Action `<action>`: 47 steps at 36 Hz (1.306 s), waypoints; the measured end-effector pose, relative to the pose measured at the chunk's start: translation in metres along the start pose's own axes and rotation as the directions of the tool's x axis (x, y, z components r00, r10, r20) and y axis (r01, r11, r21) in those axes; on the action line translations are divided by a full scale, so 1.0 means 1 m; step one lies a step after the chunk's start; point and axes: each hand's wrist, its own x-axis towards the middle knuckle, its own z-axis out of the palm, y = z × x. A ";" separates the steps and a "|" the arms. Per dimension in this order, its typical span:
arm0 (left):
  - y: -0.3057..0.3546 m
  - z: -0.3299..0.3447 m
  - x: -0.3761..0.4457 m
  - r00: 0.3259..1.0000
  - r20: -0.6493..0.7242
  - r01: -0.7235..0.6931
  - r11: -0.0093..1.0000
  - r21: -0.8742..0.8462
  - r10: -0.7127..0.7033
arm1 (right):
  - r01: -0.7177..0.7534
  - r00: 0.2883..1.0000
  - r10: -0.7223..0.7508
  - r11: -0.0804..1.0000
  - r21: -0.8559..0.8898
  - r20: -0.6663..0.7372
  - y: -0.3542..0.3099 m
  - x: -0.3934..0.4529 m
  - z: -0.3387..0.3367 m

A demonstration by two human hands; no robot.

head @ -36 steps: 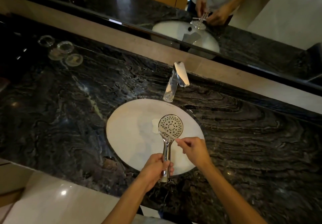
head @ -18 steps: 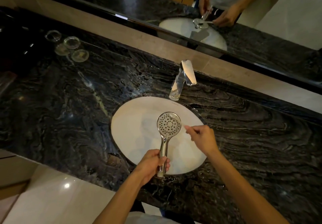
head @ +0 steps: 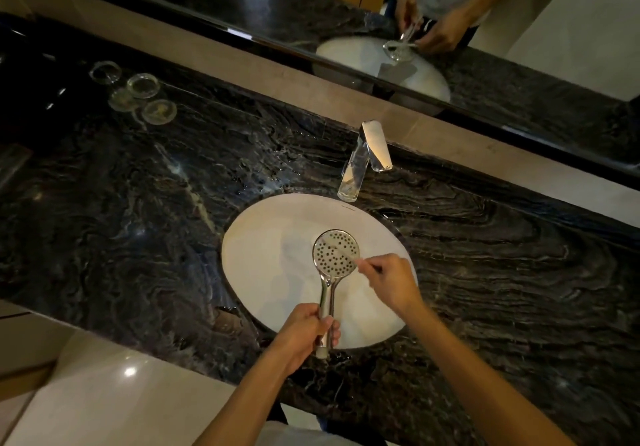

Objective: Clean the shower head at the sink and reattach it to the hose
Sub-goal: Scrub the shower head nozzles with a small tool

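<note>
A chrome shower head (head: 335, 254) with a round, hole-dotted face is held upright over the white oval sink (head: 266, 272). My left hand (head: 304, 333) is closed around the lower end of its handle. My right hand (head: 389, 281) is to the right of the head, fingers pinched on a thin pale brush-like tool (head: 349, 255) whose blurred tip lies across the face. No hose is in view.
A chrome faucet (head: 363, 161) stands behind the sink on the dark marbled counter (head: 138, 220). Three small glass dishes (head: 138, 92) sit at the far left. A mirror (head: 485, 29) runs along the back. Pale floor tiles (head: 104, 393) lie below the counter's front edge.
My right hand has moved up from beside the handle to the head's right rim, bringing the thin tool across the face. The left hand keeps its grip on the handle.
</note>
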 end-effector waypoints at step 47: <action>0.002 -0.004 0.003 0.997 -0.029 0.073 0.992 -0.107 -0.076 | 0.021 0.994 -0.017 0.999 -0.035 0.111 0.003 0.003 0.009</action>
